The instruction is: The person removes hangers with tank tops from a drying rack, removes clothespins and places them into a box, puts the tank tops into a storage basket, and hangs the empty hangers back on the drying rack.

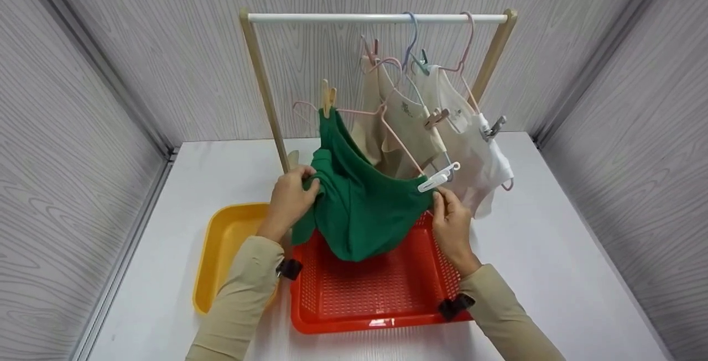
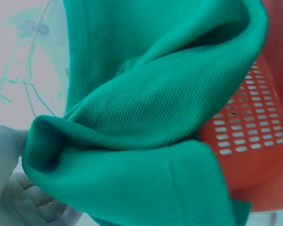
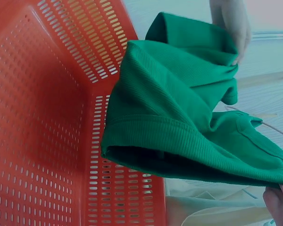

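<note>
A green ribbed garment [image 1: 365,212] hangs by its hemmed edge from a pink hanger [image 1: 401,142]. A yellowish clothespin [image 1: 328,98] holds its left end and a white clip [image 1: 438,177] its right end. My left hand [image 1: 291,195] pinches the left side of the garment, with thumb and fingers about a fold [image 2: 42,141]. At the right corner, just below the white clip, my right hand [image 1: 453,228] pinches the edge. The right wrist view shows the garment's open edge [image 3: 146,125] and my right fingertips [image 3: 277,207] by the hanger. The hanger's hook sits below the rod.
A red perforated basket [image 1: 381,325] stands under the garment, a yellow tray [image 1: 207,256] left of it. Behind, a rack with a white rod [image 1: 332,18] carries a beige garment [image 1: 406,120] and a white garment [image 1: 470,151] on hangers with clips. Walls [image 1: 83,101] enclose the table.
</note>
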